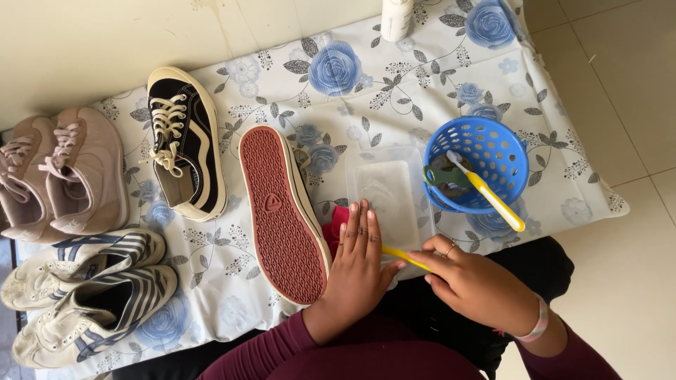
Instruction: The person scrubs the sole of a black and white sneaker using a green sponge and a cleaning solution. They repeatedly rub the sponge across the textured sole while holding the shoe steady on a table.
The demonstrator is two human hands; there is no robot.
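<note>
Head view: upturned shoe (284,211) is laid sole-up near the front edge of the surface (394,91), which is covered by a blue-rose cloth. Left hand (357,271) is laid flat, fingers together, beside the shoe's heel end, over a red cloth (334,226); contact with the shoe's edge looks likely but cannot be confirmed. Right hand (473,281) is closed in a pinch on a yellow brush handle (403,256), just in front of a clear tray (385,186). Brush head is hidden behind the left hand.

Judged step: sole cleaning, brush being readied at the tray. Next move calls for the shoe to be steadied and the bristles brought onto the sole.

Blue basket (486,158) with a second brush (486,191) sits toward the right edge. Black shoe (183,141), pink pair (67,172) and striped pair (84,288) are lined toward the left edge. White bottle (396,17) stands at the back edge.
</note>
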